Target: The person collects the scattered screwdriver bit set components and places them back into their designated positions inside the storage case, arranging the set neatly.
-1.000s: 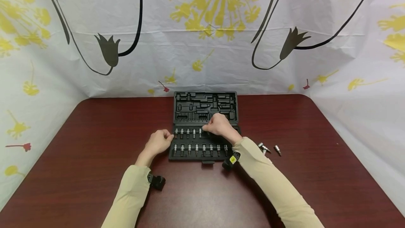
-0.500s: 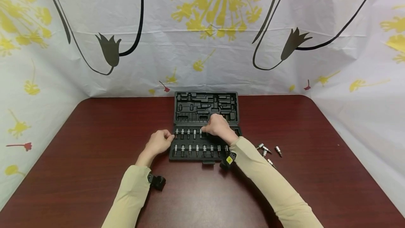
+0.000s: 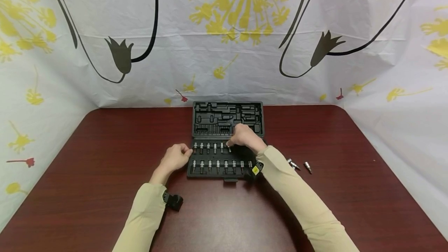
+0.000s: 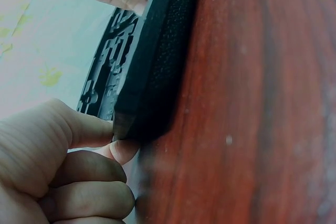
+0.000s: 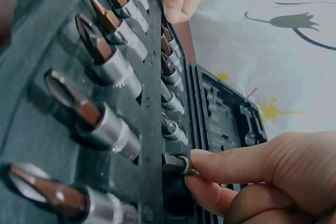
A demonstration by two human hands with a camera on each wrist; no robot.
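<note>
A black tool case (image 3: 210,156) lies opened out on the table, its moulded lid (image 3: 227,118) folded back. Two rows of silver bit sockets (image 3: 210,165) with screwdriver tips sit in its slots. My right hand (image 3: 244,137) pinches one bit socket (image 5: 178,164) between thumb and forefinger, at a slot in the upper row. In the left wrist view, my left hand (image 4: 79,166) grips the case's side edge with thumb and forefinger, its other fingers curled below. The slots to the right of the pinched piece are largely covered by my right hand in the head view.
Several loose bit sockets (image 3: 294,164) lie on the dark red table (image 3: 105,158) right of the case, partly hidden by my right sleeve (image 3: 294,189). Another bit socket (image 3: 307,167) lies farther right. A patterned white cloth (image 3: 224,69) hangs behind the table.
My right hand has shifted slightly right and away from me, and the bit socket under its fingertips now shows. The right sleeve covers more of the loose pieces. My left hand has stayed put.
</note>
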